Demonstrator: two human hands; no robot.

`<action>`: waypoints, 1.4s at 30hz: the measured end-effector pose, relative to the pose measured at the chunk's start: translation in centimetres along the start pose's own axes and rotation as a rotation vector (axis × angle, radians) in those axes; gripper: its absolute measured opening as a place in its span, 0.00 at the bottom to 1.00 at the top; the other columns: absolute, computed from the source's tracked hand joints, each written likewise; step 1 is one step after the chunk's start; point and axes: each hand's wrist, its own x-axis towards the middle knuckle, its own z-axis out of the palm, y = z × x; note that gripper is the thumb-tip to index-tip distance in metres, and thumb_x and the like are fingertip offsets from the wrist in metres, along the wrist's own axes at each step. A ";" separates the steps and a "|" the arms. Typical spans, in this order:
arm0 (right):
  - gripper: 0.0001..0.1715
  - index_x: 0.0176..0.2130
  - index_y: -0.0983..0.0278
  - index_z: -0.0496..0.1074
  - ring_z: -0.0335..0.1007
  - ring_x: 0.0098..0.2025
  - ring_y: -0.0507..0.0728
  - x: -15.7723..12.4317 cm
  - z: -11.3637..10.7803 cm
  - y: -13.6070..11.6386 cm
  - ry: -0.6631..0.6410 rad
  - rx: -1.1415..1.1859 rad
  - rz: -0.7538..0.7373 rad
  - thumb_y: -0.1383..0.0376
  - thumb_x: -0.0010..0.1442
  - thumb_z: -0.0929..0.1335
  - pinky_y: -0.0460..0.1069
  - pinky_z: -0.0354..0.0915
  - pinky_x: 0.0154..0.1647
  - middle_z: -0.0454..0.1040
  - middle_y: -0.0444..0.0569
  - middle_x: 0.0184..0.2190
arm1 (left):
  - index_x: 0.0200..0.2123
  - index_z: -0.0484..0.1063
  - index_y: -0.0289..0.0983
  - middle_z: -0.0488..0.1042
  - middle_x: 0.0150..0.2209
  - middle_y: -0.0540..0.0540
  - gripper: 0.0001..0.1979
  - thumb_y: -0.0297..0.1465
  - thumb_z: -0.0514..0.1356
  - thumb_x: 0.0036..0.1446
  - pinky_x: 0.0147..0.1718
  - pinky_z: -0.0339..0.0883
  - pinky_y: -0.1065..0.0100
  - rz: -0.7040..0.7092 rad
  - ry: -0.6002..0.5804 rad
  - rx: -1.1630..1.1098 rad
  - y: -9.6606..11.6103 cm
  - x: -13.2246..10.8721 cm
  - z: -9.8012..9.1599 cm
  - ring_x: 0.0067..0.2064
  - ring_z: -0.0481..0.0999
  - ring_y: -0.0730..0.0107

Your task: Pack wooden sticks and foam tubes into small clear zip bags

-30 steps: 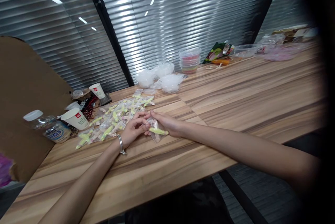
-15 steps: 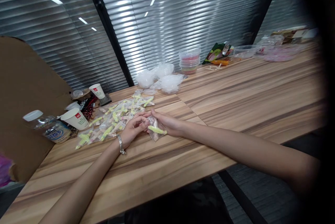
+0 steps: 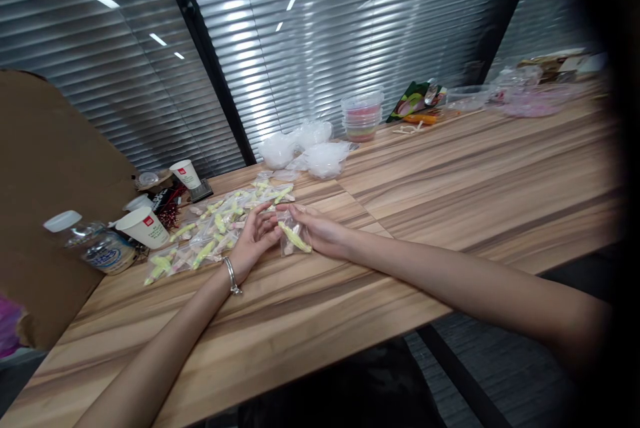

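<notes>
My right hand (image 3: 325, 231) grips a small clear plastic bag (image 3: 289, 246) by its upper right side. Inside the bag lie a yellow-green twisted piece (image 3: 296, 237) and a pale pinkish piece. Just left of it is my left hand (image 3: 257, 236), with a silver bracelet (image 3: 232, 275) on the wrist. Its fingers are apart and loosely curved, the tips close to the bag's upper left edge; whether they touch it I cannot tell. Behind and left of that hand spreads a pile of similar filled bags (image 3: 220, 221).
Puffy clear plastic bags (image 3: 325, 160) and stacked tubs (image 3: 363, 118) stand along the blinds. Paper cups (image 3: 145, 228), a plastic bottle (image 3: 107, 251) and a cardboard sheet (image 3: 55, 168) are at the left. A green packet (image 3: 413, 101) and plastic trays (image 3: 533, 103) lie far right on the wooden table (image 3: 450, 181).
My left hand's fingers have spread and drawn off the bag's top. The bag has shifted slightly up and left and turned in my right hand.
</notes>
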 end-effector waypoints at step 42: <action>0.23 0.48 0.65 0.69 0.69 0.50 0.56 -0.3 0.2 -0.3 -0.061 -0.065 -0.048 0.68 0.52 0.72 0.48 0.68 0.47 0.70 0.54 0.52 | 0.31 0.72 0.35 0.71 0.31 0.48 0.10 0.37 0.59 0.56 0.40 0.63 0.68 0.019 -0.022 0.244 0.6 -0.2 0.3 0.35 0.69 0.69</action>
